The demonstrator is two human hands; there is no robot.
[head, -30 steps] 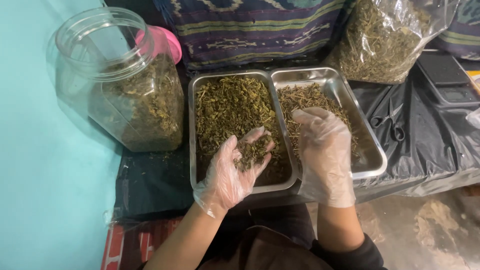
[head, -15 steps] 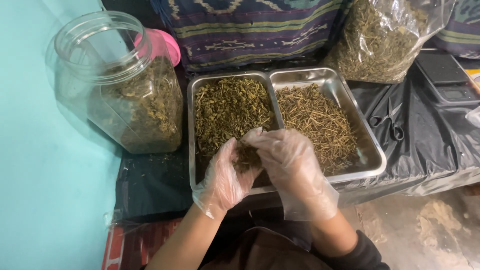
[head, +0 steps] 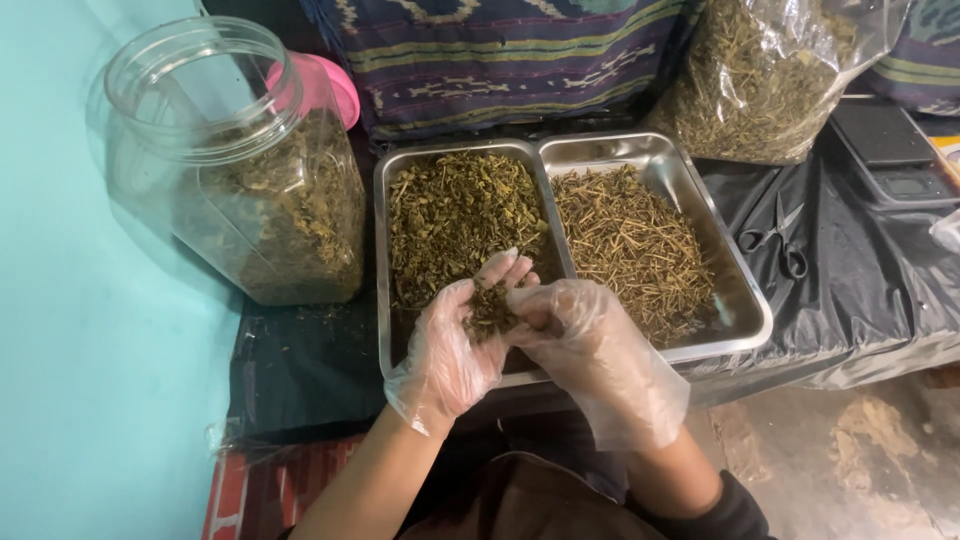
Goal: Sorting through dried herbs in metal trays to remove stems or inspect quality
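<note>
Steel trays [head: 400,330], two side by side, lie beneath two gloved hands, left [head: 455,350] and right [head: 590,345], together cupping dried herbs [head: 490,310].

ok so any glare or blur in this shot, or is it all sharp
Head view: mostly sharp; the dried herbs in the left tray and the stems in the right tray show clear detail. Soft highlights sit on the clear jar and the plastic bag. The gloved left hand and right hand look slightly hazy through the film.
</note>
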